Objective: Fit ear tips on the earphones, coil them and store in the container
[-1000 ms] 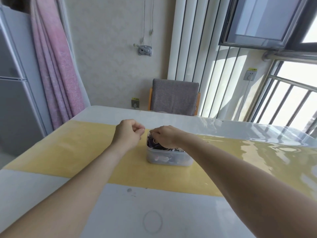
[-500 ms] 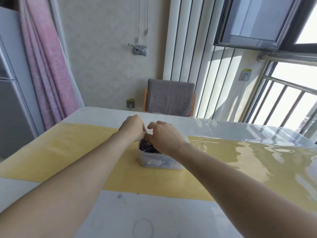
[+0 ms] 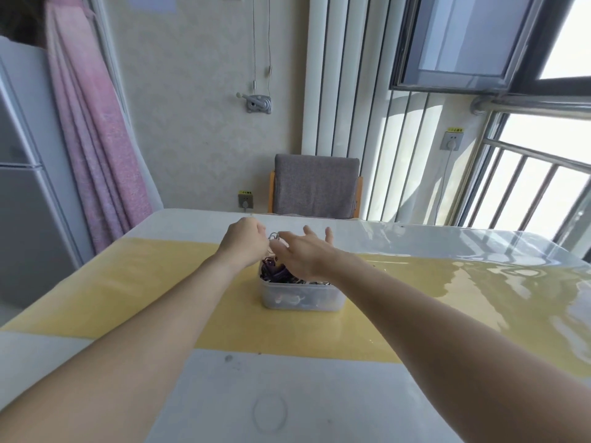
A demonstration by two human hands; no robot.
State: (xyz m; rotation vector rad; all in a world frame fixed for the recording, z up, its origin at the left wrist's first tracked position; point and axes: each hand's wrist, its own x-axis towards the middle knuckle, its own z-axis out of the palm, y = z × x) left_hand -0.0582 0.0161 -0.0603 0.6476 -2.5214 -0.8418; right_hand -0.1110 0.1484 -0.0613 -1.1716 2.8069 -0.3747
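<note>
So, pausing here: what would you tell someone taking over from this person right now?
Left hand: fingers curled, pinching a thin pale earphone cable above the container.
Right hand: fingers spread, holding nothing, hovering over the container's far side.
The container sits on the yellow mat, already holding dark coiled cables.
Ear tips: too small to see.
Left: lower this cable in and let go.
</note>
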